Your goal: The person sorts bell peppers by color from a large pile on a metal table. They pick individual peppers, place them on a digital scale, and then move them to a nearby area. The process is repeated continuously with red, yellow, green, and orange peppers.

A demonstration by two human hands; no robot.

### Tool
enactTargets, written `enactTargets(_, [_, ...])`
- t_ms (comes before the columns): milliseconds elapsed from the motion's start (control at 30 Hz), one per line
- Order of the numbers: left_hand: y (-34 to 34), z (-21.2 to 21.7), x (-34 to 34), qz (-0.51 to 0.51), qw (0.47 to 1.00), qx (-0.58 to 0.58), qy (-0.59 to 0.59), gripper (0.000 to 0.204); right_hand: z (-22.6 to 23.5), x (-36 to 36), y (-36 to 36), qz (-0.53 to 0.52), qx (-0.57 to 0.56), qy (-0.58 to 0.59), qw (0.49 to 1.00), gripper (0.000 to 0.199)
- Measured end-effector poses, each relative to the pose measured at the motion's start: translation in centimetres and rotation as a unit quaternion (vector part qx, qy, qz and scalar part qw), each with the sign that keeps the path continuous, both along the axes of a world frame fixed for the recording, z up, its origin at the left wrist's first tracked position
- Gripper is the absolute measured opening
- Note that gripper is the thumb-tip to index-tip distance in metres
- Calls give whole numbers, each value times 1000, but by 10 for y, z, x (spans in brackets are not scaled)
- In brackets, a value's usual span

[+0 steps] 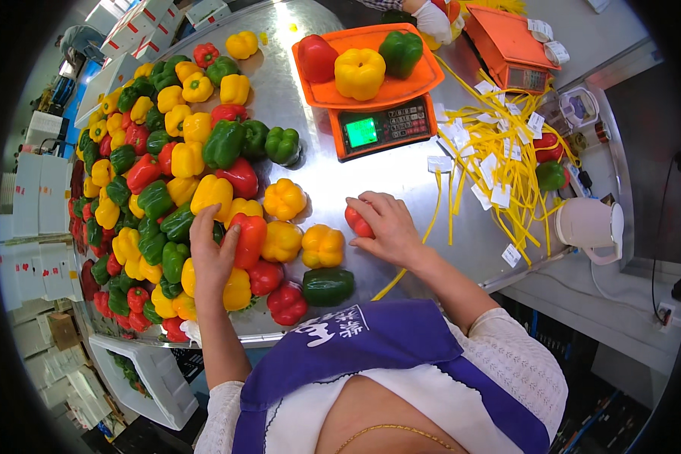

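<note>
Beside yellow ties (499,163), small white tags (501,195).

Shiny steel table (356,178) under bright light; white boxes (34,193), perhaps foam, stacked left.

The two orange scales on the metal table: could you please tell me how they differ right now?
The near scale carries an orange tray with three peppers, red, yellow and green; the far scale carries neither tray nor peppers. The near scale's green display is lit and faces the person; the far scale's display looks unlit and is turned toward the right. Yellow ties lie against the far scale, not the near one. Both are orange and stand on the metal table.
</note>
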State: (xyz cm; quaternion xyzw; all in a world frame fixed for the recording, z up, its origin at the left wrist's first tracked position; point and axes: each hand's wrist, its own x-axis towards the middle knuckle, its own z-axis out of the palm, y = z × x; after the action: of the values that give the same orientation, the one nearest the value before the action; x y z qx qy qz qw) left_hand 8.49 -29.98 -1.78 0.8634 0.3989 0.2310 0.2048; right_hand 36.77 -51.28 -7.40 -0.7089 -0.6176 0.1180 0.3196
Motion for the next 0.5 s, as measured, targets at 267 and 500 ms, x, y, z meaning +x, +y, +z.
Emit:
enactTargets(267, [-2,-25,-2,6,997,68,30,29,-11,-4,19,12,22,0,1000,78])
enactTargets(500, [-3,-19,6,14,998,64,15,26,-11,-6,41,36,-1,-18,999,79])
